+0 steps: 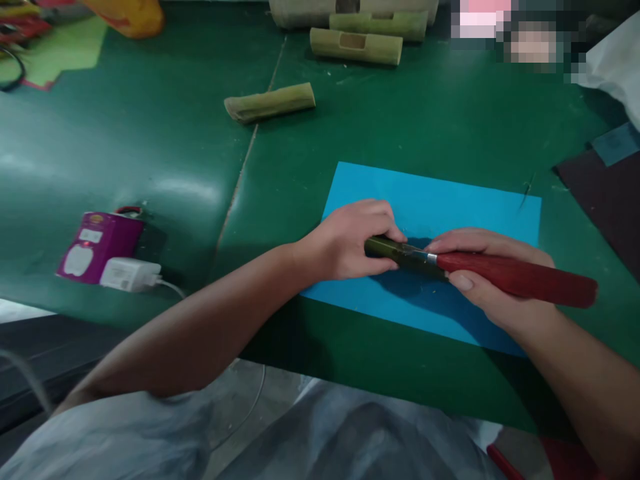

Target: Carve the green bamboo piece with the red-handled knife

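The person's left grip (363, 240) is curled over a dark green bamboo piece (385, 248), pinching it between the thumb on the near side and the fingers on the far side. The piece lies above the middle of a blue sheet (450, 207), with a shadow on the sheet below it; whether the 2 touch is hard to tell. The right grip (500, 310) is wrapped along a red-handled tool (530, 277), thumb on the near side and fingers on the far side. The tool's handle points away to the right, and its thin metal end reaches the bamboo piece just beside the left fingertips. The right thumb tip is close to the right end of the piece.

The blue sheet is spread on a green counter (175, 187). Beyond it, a loose bamboo length (270, 103) lies slightly aslant, and farther back are 2 notched bamboo tubes (377, 52), one behind the other, with a thicker tube (305, 13) at the rear. At the left, well apart from both grips, sits a purple box (100, 247) with a white adapter (131, 275) at its lower right side
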Motion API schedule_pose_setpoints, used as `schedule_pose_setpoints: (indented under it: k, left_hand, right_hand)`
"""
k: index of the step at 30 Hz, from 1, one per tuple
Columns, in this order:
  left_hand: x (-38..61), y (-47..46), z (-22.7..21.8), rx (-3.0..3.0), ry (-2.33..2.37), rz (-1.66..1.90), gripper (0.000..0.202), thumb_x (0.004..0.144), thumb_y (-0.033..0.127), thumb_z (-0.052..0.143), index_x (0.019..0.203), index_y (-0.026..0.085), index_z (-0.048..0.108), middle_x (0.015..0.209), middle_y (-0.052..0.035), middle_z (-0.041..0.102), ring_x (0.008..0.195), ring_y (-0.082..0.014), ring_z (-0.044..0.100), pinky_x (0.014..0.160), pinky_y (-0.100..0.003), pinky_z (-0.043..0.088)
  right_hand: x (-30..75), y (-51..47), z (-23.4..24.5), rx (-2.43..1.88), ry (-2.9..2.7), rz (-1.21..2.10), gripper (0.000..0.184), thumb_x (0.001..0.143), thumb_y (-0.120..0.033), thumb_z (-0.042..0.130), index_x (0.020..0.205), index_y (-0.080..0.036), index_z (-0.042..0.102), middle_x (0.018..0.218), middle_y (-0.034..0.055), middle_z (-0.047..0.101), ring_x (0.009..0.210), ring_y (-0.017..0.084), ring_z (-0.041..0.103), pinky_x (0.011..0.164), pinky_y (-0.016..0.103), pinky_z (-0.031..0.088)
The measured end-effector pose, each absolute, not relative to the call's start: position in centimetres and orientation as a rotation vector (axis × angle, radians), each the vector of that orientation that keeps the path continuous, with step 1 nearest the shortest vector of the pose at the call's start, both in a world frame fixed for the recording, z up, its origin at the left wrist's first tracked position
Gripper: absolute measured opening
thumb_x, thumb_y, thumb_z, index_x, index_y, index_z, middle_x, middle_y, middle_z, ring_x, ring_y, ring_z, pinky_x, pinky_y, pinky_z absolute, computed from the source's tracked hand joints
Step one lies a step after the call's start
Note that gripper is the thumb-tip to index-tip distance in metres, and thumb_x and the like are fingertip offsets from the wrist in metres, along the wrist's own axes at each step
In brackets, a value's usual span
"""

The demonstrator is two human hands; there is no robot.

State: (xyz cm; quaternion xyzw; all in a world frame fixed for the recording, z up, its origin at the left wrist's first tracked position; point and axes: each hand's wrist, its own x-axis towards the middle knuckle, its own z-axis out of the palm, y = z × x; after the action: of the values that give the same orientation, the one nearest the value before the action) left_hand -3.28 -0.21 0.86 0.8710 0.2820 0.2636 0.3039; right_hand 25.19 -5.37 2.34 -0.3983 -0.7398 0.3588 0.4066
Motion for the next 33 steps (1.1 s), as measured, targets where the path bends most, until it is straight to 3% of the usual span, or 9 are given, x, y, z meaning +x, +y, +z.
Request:
schedule_pose_setpoints:
  k: [17, 22, 27, 33]
  left_hand:
    - [-3.3, -0.2, 1.0, 2.280, 0.781, 0.646, 0.021, 0.092, 0.032, 0.085, 0.109, 0.021, 0.080, 0.103, -0.0044, 0.075, 0.094, -0.0198, 0.071, 0.085, -0.032, 0.054]
    - [-3.2, -0.2, 1.0, 2.271, 0.797, 0.620, 0.021, 0.091, 0.032, 0.085, 0.109, 0.022, 0.079, 0.103, -0.0047, 0.075, 0.095, -0.0207, 0.071, 0.084, -0.033, 0.054]
    - [-3.2, -0.1, 1.2, 2.274, 0.806, 0.598, 0.021, 0.092, 0.033, 0.084, 0.109, 0.022, 0.079, 0.104, -0.0052, 0.075, 0.096, -0.0213, 0.070, 0.086, -0.033, 0.054]
    - [-3.2, -0.1, 1.2, 2.272, 0.810, 0.591, 0.022, 0.092, 0.033, 0.084, 0.110, 0.022, 0.080, 0.105, -0.0057, 0.076, 0.096, -0.0213, 0.069, 0.088, -0.034, 0.053]
  right_hand:
    - [25.1, -5.2, 2.2, -0.994, -1.864, 0.885, 0.020, 0.100, -0.046, 0.084, 0.119, -0.038, 0.088, 0.115, 0.0010, 0.090, 0.102, 0.024, 0.086, 0.090, 0.035, 0.073]
    - [25.1, -5.1, 2.6, -1.017, -1.875, 0.885, 0.021, 0.099, -0.047, 0.085, 0.118, -0.039, 0.088, 0.114, 0.0020, 0.090, 0.102, 0.027, 0.087, 0.089, 0.040, 0.075]
    - [25.0, -5.0, 3.3, -0.986, -1.905, 0.948, 0.020, 0.097, -0.038, 0.088, 0.117, -0.037, 0.088, 0.116, 0.0014, 0.090, 0.107, 0.025, 0.087, 0.095, 0.038, 0.073]
    - [25.1, -5.1, 2.4, -0.912, -1.858, 0.936, 0.024, 0.100, -0.042, 0.087, 0.123, -0.038, 0.087, 0.118, 0.0022, 0.090, 0.107, 0.024, 0.086, 0.094, 0.036, 0.072]
